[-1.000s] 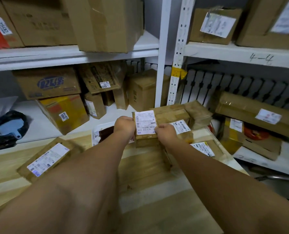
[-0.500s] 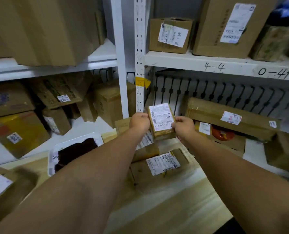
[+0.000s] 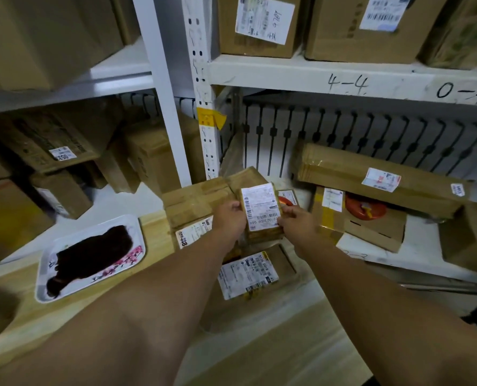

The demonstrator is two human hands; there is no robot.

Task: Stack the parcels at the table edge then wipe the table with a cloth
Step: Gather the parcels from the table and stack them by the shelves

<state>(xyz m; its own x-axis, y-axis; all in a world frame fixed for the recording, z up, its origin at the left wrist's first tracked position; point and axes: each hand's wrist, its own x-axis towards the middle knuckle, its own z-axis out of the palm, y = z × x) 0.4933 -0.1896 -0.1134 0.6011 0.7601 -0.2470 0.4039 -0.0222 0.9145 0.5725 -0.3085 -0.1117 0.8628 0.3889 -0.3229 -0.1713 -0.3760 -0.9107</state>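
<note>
The small brown cardboard parcel (image 3: 261, 211) has come lower, over the far pile. The left hand (image 3: 230, 218) and right hand (image 3: 297, 222) grip its sides above the pale wooden table (image 3: 273, 344).

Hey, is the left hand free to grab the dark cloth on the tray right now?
Probably not yet. The left hand grips the small parcel together with the right hand. The path to the cloth on the tray looks open once it lets go.

Bare light wooden table top (image 3: 273, 344) open near the person, brown cardboard parcels with white labels (image 3: 204, 215) crowding the far corner, white tray with dark cloth (image 3: 92, 254) at left, white metal shelf upright (image 3: 204, 121) just behind
</note>
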